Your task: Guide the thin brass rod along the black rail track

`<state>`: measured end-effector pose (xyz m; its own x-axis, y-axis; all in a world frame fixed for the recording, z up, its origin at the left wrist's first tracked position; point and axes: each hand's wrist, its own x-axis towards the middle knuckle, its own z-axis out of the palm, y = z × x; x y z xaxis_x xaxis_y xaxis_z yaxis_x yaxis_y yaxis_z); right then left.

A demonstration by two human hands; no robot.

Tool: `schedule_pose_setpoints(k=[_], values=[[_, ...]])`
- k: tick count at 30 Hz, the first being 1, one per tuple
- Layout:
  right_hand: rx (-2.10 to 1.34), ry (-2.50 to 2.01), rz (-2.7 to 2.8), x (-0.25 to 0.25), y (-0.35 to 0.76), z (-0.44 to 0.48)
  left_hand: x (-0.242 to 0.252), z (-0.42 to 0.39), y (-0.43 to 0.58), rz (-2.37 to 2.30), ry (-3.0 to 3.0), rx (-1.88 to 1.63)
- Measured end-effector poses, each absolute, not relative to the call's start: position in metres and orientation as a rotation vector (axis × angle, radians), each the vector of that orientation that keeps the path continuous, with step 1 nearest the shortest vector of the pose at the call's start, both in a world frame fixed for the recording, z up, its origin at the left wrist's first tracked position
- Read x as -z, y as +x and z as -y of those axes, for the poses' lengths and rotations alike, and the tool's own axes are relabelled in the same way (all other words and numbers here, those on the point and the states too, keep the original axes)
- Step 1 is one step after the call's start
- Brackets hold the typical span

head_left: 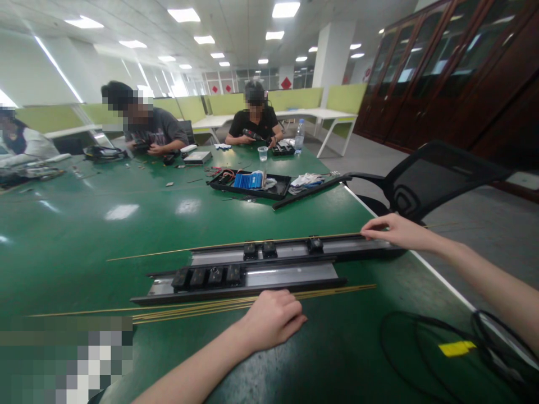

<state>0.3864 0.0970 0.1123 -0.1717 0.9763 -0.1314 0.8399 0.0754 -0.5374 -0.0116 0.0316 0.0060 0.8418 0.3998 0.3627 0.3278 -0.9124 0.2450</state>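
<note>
My right hand pinches a long thin brass-coloured rod between thumb and fingertips. The rod lies along the far side of a dark rail with a silvery channel and 3 small black blocks. A second, nearer rail carries several black blocks toward its left end. My left hand rests palm down on the table with its fingers curled, close against a bundle of thin brass-coloured rods. What its fingers hold, if anything, is hidden.
Across the green table stand a black tray with blue parts, gloves, a dark bar, a cup and a bottle. Black cable lies front right, a chair beyond the edge. Several people sit opposite.
</note>
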Motion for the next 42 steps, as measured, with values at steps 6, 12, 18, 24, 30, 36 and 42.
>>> schedule_pose_setpoints(k=[6,12,18,24,30,36,42], values=[[-0.723,-1.88,2.044,-0.108,0.403,-0.094,-0.01,-0.031,-0.011,-0.562,2.843,-0.627],[-0.65,-1.93,1.998,-0.106,0.417,-0.09,-0.007,-0.031,-0.011,-0.566,2.844,-0.607],[-0.532,-1.932,2.014,-0.098,0.443,-0.088,-0.002,-0.032,-0.011,-0.584,2.843,-0.585],[-0.509,-1.967,1.956,-0.091,0.469,-0.087,-0.004,-0.032,-0.011,-0.572,2.84,-0.593],[-0.515,-1.97,1.878,-0.095,0.478,-0.084,-0.008,-0.032,-0.012,-0.571,2.852,-0.604],[-0.449,-2.011,1.811,-0.095,0.495,-0.08,-0.005,-0.032,-0.012,-0.582,2.859,-0.602],[-0.32,-2.038,1.83,-0.086,0.532,-0.078,-0.005,-0.032,-0.012,-0.573,2.864,-0.596]])
